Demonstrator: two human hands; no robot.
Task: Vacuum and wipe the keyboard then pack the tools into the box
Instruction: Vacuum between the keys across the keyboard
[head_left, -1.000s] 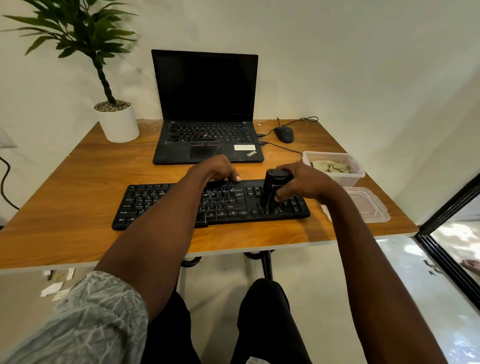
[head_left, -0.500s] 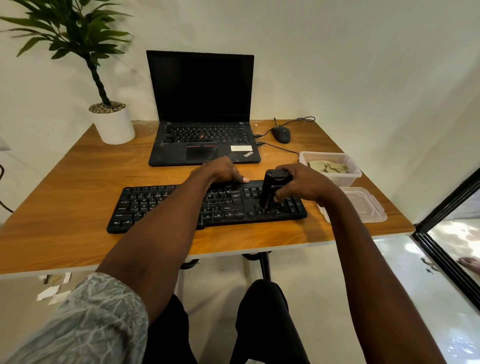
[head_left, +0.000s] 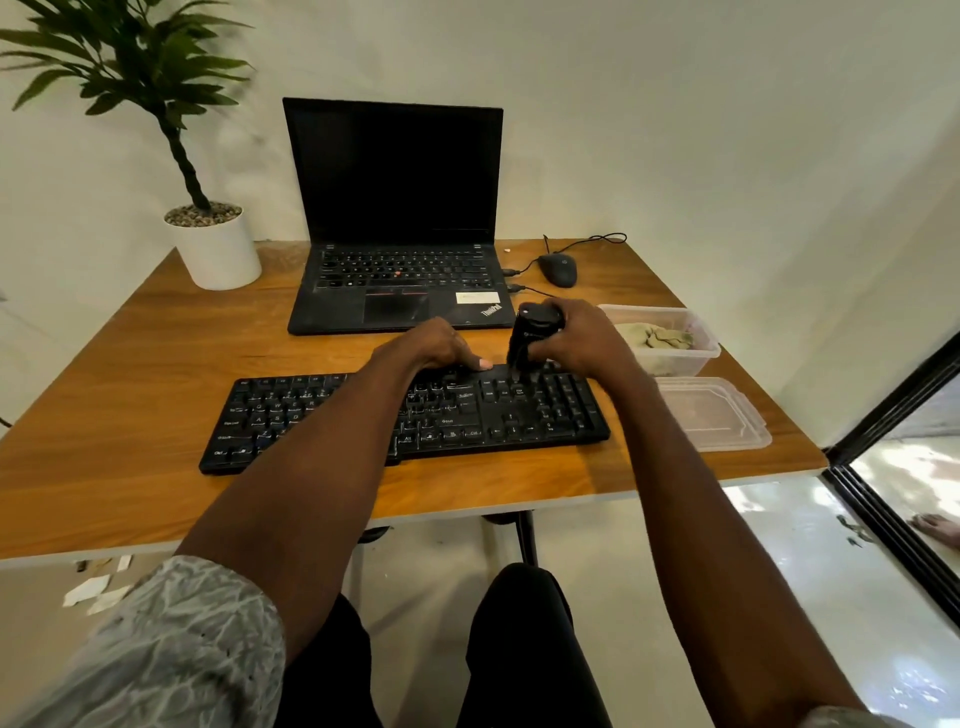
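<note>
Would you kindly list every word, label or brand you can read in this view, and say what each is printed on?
"ThinkPad": on the palm rest of the laptop, near its right corner.
"Alt", "Shift", "Ctrl": key legends on the black keyboard; most other legends are too small to read reliably.
White sticker on the laptop: print too blurred to read.
Handheld vacuum in the right hand: small marking, unreadable.

This looks like a small home office or study corner. A wooden desk (head_left: 130, 364) stands against a plain pale wall, with an open laptop (head_left: 400, 260) at its far edge, a wired mouse (head_left: 558, 269) beside it and a potted plant (head_left: 213, 244) at the far left corner. A dark-framed glass door (head_left: 893, 467) is at the right.
</note>
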